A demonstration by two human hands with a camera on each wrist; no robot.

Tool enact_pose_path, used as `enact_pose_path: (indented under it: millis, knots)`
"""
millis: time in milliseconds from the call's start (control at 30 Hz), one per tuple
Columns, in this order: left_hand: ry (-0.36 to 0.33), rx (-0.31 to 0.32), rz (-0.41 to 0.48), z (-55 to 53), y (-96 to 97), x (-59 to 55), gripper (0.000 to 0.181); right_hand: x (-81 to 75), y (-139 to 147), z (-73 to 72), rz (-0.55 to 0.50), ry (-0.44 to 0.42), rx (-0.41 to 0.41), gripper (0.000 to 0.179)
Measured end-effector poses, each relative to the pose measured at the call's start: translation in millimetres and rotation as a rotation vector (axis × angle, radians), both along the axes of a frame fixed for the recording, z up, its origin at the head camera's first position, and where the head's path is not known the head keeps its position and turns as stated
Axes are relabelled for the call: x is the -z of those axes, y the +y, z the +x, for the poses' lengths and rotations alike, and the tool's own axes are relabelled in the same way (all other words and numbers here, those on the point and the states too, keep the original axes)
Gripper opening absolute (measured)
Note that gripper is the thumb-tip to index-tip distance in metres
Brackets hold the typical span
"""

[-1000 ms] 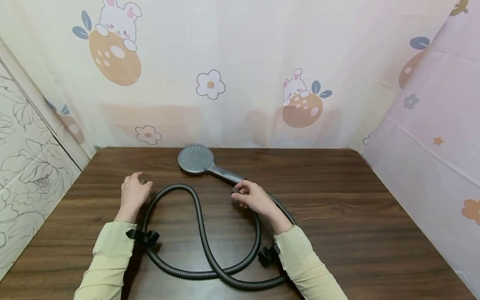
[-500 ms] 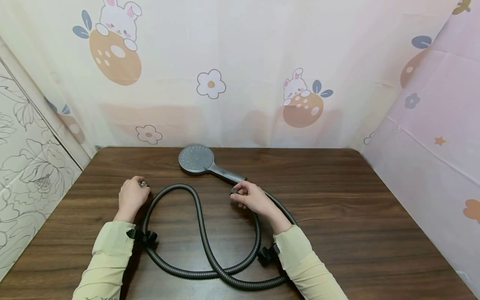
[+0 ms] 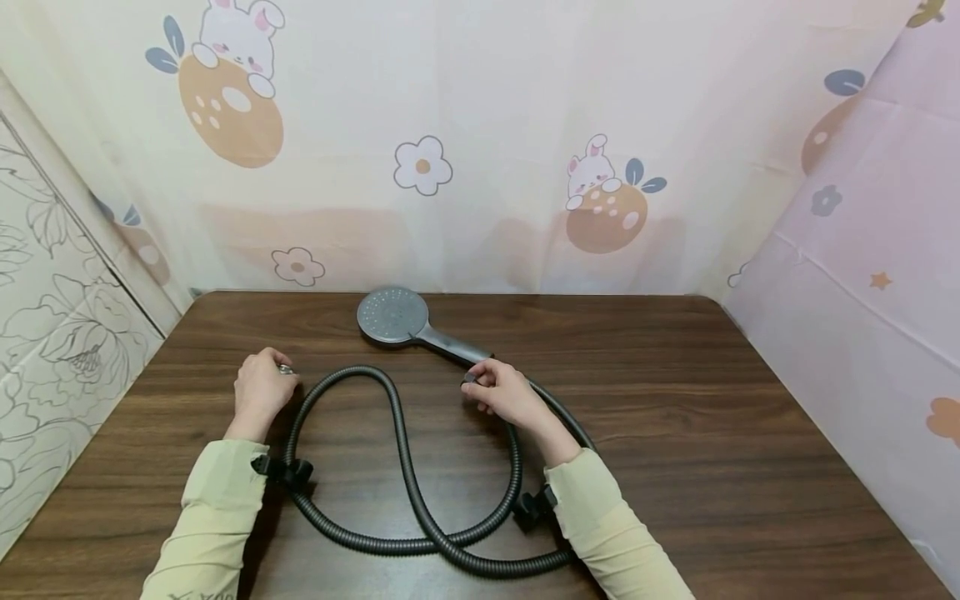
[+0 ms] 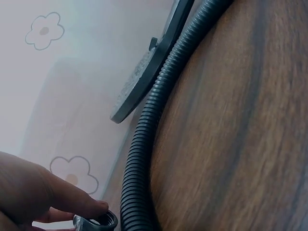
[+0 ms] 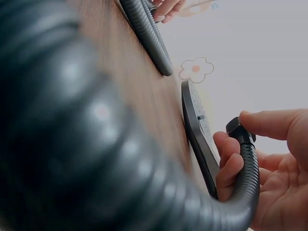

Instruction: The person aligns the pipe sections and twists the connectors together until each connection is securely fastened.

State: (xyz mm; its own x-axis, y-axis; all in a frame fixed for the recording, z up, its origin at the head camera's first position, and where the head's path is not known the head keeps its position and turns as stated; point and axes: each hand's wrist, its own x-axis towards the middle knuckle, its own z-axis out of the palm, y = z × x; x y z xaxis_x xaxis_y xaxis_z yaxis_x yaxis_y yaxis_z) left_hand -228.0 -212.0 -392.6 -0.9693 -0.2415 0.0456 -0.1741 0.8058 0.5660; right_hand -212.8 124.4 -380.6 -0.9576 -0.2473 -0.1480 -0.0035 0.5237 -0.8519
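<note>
A grey shower head (image 3: 393,317) lies face up near the table's back edge, its handle joined to a black ribbed shower hose (image 3: 408,467) that loops across the table. My right hand (image 3: 510,396) grips the hose's free end, fingers curled round it below the dark end nut (image 5: 237,129), with the thumb on the nut. At the left, outside the loop, my left hand (image 3: 262,385) pinches a small shiny ring-shaped metal piece (image 4: 110,220) between thumb and fingers. Most of that piece is hidden by the fingers.
Beneath everything is a dark brown wooden table (image 3: 675,400). A patterned curtain (image 3: 495,125) hangs right behind its back edge, and a pinkish cloth (image 3: 847,333) lines the right side. Black wrist straps (image 3: 283,469) sit by the sleeves, close to the hose.
My left hand has drawn slightly left and turned, so the metal piece shows more clearly at its fingertips. My right hand, the hose and the shower head hold nearly the same place.
</note>
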Motion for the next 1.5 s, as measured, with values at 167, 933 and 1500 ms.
enact_pose_path:
  millis: [167,933,1500]
  knots:
    - [-0.008,-0.025,0.029,2.9,-1.5,-3.9,0.026,0.7,-1.3,0.4,-0.010,-0.028,-0.015,0.026]
    - [0.160,0.011,0.202,7.0,19.9,-26.0,0.031,0.3,-6.9,-5.3,-0.023,-0.025,-0.046,0.028]
    - [0.054,0.074,0.433,8.0,48.5,-29.6,0.032,-0.5,-12.3,-2.5,-0.028,0.011,-0.102,0.031]
